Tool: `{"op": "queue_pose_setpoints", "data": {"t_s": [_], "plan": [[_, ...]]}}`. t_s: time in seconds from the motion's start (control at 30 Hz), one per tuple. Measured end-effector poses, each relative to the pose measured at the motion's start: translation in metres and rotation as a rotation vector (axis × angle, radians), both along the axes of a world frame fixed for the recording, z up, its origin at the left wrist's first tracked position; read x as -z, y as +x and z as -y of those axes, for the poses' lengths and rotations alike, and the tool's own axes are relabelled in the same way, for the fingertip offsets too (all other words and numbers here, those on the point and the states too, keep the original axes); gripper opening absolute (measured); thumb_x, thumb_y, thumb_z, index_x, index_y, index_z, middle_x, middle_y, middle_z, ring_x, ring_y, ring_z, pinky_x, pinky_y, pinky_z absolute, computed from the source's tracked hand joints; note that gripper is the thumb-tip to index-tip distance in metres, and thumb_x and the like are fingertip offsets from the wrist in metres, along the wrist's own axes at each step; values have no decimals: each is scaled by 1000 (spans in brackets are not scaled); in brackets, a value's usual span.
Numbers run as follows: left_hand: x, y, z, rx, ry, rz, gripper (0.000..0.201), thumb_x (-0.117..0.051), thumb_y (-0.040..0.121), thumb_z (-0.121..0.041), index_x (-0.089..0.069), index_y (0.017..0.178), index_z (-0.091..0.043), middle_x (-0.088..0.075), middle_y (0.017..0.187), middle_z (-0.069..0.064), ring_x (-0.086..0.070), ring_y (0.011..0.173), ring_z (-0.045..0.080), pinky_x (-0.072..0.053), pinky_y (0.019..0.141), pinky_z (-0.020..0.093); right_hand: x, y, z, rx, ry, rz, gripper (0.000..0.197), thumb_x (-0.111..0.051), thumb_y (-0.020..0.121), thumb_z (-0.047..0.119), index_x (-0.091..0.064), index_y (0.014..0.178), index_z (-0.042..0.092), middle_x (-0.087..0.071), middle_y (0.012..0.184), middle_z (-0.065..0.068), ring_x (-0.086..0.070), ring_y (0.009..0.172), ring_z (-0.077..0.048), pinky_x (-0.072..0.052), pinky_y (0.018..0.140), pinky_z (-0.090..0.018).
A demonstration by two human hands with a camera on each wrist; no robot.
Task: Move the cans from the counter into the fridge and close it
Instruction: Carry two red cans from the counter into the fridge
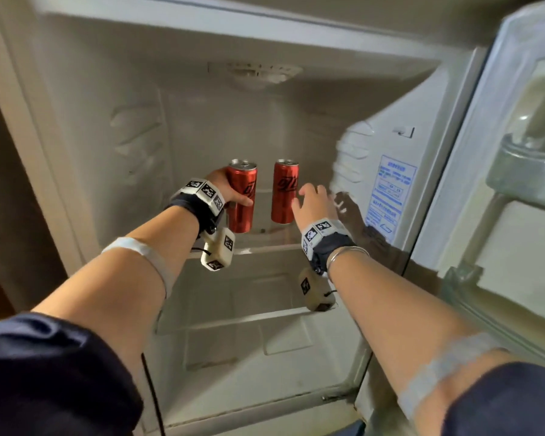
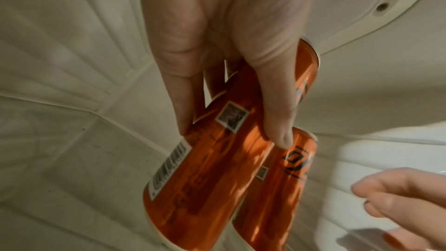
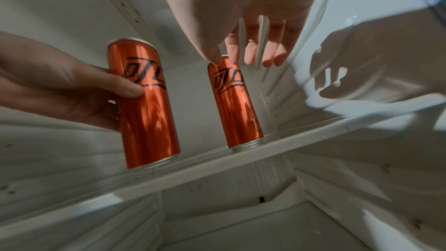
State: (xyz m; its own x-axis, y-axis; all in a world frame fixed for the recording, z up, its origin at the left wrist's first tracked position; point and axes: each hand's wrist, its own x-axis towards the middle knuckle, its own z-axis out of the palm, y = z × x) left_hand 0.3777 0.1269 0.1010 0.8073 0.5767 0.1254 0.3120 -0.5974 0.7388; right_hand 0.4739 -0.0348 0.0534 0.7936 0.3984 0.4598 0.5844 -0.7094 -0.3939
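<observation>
- Standing open, the white plastic-lined fridge [image 1: 296, 127] has its door [image 1: 516, 184] swung to my right.
- My left hand [image 1: 227, 187] grips the left tall red metal can [image 1: 241, 199], its base on the clear glass shelf [image 3: 277, 145].
- My right hand [image 1: 315, 201], fingers spread and holding nothing, hovers just beside the right matching red can [image 1: 283, 191], upright on that shelf.

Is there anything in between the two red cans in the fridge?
No. The head view shows only bare shelf between the left can and the right can.
</observation>
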Motion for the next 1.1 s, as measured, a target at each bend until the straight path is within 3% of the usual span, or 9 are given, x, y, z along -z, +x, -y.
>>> {"op": "queue_pose_setpoints", "data": {"t_s": [0.3,0.43,0.77,0.9,1.0,1.1], "plan": [[8,46,-16,-69,-42,-11,61,-85,63,-13,-59,117,-12,-65,120,12,-62,110,28,-48,99,43,12,24,1,-14,-26,22,26,-43,95,22,-53,117,12,-50,122,-11,-49,111,-33,-40,91,-39],[14,54,-22,-71,-71,26,60,-83,65,-12,-58,119,-12,-65,120,11,-61,110,27,-47,99,39,17,27,-1,-1,-29,12,26,-42,95,21,-54,117,13,-50,122,-10,-47,114,-32,-40,89,-38],[26,29,-9,-107,13,20,70,-78,73,-18,-44,133,-4,-55,134,13,-54,121,28,-40,106,37,25,10,0,-47,-45,2,25,-42,95,20,-54,115,12,-52,120,-10,-50,109,-33,-42,82,-36],[37,-3,14,-78,13,109,66,-73,78,-12,-42,135,-8,-55,131,13,-55,117,24,-41,98,30,32,-19,12,-65,-66,12,27,-43,95,20,-54,118,12,-52,121,-10,-52,108,-33,-43,83,-36],[49,-31,38,3,15,128,54,-69,81,-11,-48,130,-8,-58,108,6,-53,96,13,-42,76,17,38,-47,24,-61,-62,9,27,-44,94,20,-54,118,12,-53,121,-11,-52,109,-33,-43,86,-37],[72,-64,61,32,12,122,45,-71,80,-14,-55,122,-10,-60,101,2,-54,89,11,-43,78,21,52,-85,42,-41,-85,-8,29,-44,94,18,-54,119,10,-53,122,-12,-51,111,-34,-42,90,-38]]}}
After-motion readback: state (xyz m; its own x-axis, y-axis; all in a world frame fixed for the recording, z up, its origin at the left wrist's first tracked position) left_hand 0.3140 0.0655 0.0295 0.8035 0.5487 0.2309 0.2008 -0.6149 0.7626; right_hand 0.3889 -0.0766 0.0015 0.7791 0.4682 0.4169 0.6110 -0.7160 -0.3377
